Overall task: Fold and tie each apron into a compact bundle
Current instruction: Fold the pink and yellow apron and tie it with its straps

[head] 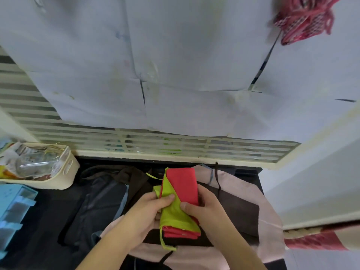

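Observation:
A red apron (183, 184) with a lime-green panel and lime-green ties is folded into a narrow strip and held above the dark table. My left hand (150, 211) grips its left side, thumb on the green panel. My right hand (204, 207) grips the right side, thumb pressing the green fabric near the middle. A green tie (164, 242) hangs from the near end. Under the hands lie a pink apron (268, 221) with a dark panel and a dark grey apron (97, 203), both spread flat.
A cream basket (66, 172) holding a glass jar and papers stands at the left. A light blue drawer unit (13, 211) sits at the near left. A louvered window frame (155, 154) runs behind the table. Red patterned cloth (303, 18) hangs top right.

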`<state>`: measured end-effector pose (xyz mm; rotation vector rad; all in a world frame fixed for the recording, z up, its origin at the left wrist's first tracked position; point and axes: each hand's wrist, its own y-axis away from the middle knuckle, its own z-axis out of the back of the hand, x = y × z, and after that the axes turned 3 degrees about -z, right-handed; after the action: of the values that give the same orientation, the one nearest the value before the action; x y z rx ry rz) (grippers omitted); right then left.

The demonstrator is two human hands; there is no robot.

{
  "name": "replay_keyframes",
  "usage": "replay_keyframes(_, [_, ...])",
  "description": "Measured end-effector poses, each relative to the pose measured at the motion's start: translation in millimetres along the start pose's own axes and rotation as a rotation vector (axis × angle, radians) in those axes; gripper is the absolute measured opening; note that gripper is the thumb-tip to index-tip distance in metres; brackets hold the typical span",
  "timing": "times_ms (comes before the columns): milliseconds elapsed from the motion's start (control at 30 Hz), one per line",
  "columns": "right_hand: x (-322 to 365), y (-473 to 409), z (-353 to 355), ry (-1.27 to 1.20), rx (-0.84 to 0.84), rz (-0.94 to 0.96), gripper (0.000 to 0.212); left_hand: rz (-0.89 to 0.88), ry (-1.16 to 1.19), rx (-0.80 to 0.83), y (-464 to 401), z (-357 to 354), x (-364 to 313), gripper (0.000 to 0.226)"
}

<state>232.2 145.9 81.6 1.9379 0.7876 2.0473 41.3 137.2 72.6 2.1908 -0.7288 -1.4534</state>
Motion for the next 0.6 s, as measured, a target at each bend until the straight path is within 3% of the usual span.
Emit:
replay_keyframes(100, [12,6,11,-0.042,0.024,-0.025,0.020,-0.077,-0.095,-0.012,2,-11,-4,0.031])
replay_keyframes(200, [21,11,20,-0.108,0.060,-0.019,0.025,-0.177,-0.129,-0.025,7,-22,-8,0.029])
replay_keyframes(433, [42,31,38,-0.473,0.282,0.033,0.044,-0.317,0.065,0.036,31,-45,-22,0.043])
replay_keyframes(600, [55,43,46,-0.540,0.357,0.058,0.039,-0.378,0.169,0.153,44,-59,-24,0.029])
